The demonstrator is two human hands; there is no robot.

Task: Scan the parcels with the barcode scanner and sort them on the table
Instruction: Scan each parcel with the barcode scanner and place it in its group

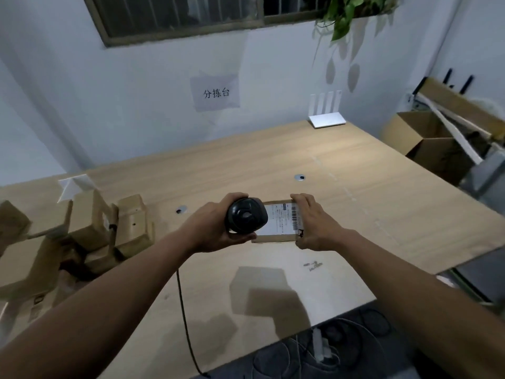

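My left hand (210, 228) grips a black barcode scanner (244, 216) above the wooden table (382, 214), its head over the left part of a small cardboard parcel (281, 224). The parcel carries a white label with a barcode. My right hand (314, 222) holds the parcel by its right end, fingers curled over the far edge and thumb at the near edge. Both are raised off the table and cast a shadow below. The scanner's black cable (185, 324) hangs down past the table's front edge.
A heap of several cardboard parcels (90, 231) lies at the table's left. A white router (326, 120) stands at the back by the wall. An open carton (426, 143) sits beyond the right edge. Cables (328, 348) lie on the floor in front.
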